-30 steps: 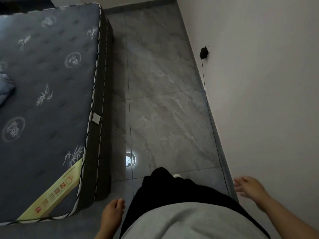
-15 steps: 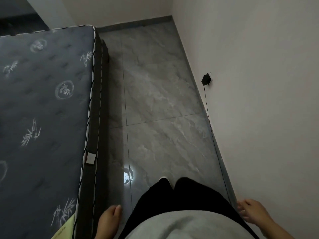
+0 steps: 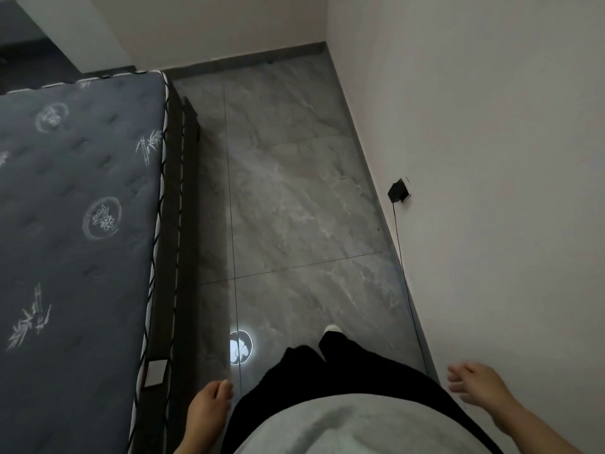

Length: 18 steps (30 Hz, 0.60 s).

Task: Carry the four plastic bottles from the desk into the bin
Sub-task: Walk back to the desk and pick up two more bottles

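Observation:
No bottle, desk or bin shows in the head view. My left hand (image 3: 208, 409) hangs low by my hip beside the bed's edge, fingers loosely together, holding nothing. My right hand (image 3: 476, 383) hangs near the white wall on the right, fingers slightly spread and empty. Between the hands are my grey top and black trousers, with one foot in a white sock stepping forward on the grey floor.
A dark mattress (image 3: 75, 224) with pale bamboo prints fills the left. A narrow strip of grey marble tile floor (image 3: 294, 198) runs ahead to the far wall. A black plug (image 3: 398, 191) sits in the right wall, its cable (image 3: 406, 283) trailing down along the skirting.
The view has advanced along the aisle beside the bed; the far wall and plug are closer. Both hands stay empty, swinging slightly at my sides.

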Motion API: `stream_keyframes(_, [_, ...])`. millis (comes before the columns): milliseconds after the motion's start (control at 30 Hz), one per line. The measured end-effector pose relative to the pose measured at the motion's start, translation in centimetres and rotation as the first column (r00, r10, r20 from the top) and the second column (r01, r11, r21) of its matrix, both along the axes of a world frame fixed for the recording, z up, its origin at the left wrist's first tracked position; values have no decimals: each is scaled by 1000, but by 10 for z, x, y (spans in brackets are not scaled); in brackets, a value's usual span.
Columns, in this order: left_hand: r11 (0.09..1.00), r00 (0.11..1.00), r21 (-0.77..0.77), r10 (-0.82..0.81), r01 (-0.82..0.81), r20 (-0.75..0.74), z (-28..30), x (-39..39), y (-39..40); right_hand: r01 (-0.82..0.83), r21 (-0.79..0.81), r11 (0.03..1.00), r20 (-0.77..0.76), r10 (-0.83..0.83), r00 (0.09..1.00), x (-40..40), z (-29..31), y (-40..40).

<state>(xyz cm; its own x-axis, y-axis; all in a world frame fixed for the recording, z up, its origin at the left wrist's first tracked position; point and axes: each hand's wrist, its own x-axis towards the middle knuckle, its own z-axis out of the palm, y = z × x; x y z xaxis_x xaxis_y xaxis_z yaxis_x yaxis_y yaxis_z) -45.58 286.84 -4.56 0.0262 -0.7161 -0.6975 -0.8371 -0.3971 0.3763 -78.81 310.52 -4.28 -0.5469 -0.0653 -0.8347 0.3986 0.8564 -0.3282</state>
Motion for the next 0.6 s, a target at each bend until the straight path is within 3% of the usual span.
stream_keyframes(267, [987, 989, 100, 118, -126, 86, 7, -34, -66, -148, -96, 984, -51, 144, 988, -75, 16, -144])
stream_keyframes(600, [999, 1000, 37, -25, 24, 13, 5, -114, -238, -96, 15, 995, -10, 96, 995, -117, -15, -229])
